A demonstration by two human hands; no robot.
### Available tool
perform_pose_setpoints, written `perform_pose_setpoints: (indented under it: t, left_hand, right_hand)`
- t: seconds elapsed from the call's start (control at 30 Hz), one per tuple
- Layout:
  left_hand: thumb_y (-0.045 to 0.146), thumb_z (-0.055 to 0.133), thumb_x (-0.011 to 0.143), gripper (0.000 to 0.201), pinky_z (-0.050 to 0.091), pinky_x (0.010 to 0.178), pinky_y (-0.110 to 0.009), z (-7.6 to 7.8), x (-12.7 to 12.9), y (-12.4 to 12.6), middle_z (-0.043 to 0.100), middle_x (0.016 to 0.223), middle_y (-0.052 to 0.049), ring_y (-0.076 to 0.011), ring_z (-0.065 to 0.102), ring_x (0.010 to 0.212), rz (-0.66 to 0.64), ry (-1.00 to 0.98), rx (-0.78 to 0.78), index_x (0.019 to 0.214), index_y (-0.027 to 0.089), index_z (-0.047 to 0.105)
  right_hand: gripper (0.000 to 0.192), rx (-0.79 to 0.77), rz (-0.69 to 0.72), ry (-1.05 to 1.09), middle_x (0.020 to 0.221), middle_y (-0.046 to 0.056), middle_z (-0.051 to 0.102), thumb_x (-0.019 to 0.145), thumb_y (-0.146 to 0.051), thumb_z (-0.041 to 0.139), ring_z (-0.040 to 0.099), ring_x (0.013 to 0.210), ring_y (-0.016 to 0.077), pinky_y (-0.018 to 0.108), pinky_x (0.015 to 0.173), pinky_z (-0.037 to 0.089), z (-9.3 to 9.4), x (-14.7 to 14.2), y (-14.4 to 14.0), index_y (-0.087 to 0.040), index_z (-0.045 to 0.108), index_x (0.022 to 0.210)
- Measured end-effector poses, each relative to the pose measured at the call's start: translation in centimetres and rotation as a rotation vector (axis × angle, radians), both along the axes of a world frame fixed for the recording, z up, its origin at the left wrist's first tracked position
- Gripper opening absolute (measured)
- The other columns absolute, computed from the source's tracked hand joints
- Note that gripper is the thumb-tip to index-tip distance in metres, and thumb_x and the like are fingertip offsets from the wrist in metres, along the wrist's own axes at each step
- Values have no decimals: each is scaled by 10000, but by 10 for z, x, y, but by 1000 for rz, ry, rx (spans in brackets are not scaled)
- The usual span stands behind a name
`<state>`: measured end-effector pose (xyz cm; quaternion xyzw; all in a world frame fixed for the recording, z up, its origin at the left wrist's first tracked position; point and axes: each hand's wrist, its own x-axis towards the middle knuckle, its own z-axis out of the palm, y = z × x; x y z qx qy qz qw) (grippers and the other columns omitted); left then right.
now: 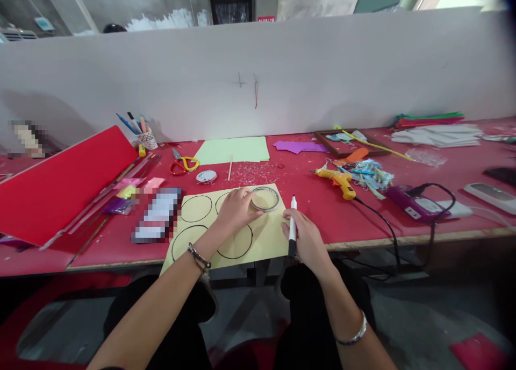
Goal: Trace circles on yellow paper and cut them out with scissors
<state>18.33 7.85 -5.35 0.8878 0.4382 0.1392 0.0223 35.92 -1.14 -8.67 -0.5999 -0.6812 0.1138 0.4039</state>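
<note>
Right hand: the right hand (307, 240) is wrapped around a marker (292, 227), which it holds upright with the white capped end pointing far and the dark barrel toward the near edge. The tip is off the paper, and the hand rests just right of the sheet.
Left hand: the left hand (236, 208) lies flat on the yellow sheet (269, 240), its fingertips pressed on the near-left rim of a tape ring (265, 198). It pins the ring rather than gripping it, which would keep it from sliding if it serves as a stencil.
Tape ring: flat on the far right corner of the sheet, on a part of the paper where I see no drawn outline.
Yellow sheet: on the red surface (363, 219) at its near edge, with the near part hanging over the lip. It carries four black circles (196, 208), which look matched to the ring.
Left of the sheet: a blurred dark object, coloured paper scraps and a tilted red board (60, 182).
Right of the sheet: a yellow glue gun (338, 180) lying on its side, its cord trailing off the near edge.
Farther back: scissors (183, 164), a green sheet (234, 149), a pen cup (145, 139) and a white partition (282, 74).
</note>
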Motion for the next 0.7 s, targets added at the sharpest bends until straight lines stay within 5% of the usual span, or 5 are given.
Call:
perform_pose_setpoints:
  t: [0.2, 0.43, 0.7]
  left_hand:
    - [523, 360, 859, 636, 250, 1057, -446, -12, 19, -23, 299, 1430, -187, -300, 192, 1346, -150, 62, -105, 1344, 114, 322]
    - [668, 340, 783, 765, 229, 1054, -478, -16, 17, -21, 245, 1457, -182, -345, 157, 1347, -166, 73, -135, 1378, 189, 306]
    - [782, 321, 678, 898, 174, 1065, -492, -20, 18, -19, 246, 1459, -168, -352, 154, 1344, -121, 66, -143, 1372, 213, 326]
  right_hand:
    - [165, 17, -54, 128, 922, 95, 620, 866, -291, 431, 615, 812, 229, 315, 693, 465, 2, -4, -1, -193, 484, 988]
    - [198, 91, -123, 324, 937, 82, 592, 874, -353, 432, 594, 869, 229, 373, 782, 456, 9, -7, 1, -199, 514, 968]
    - [301, 457, -90, 552, 764, 53, 562, 888, -419, 380, 588, 708, 184, 350, 687, 492, 56, -3, 17, -195, 559, 796]
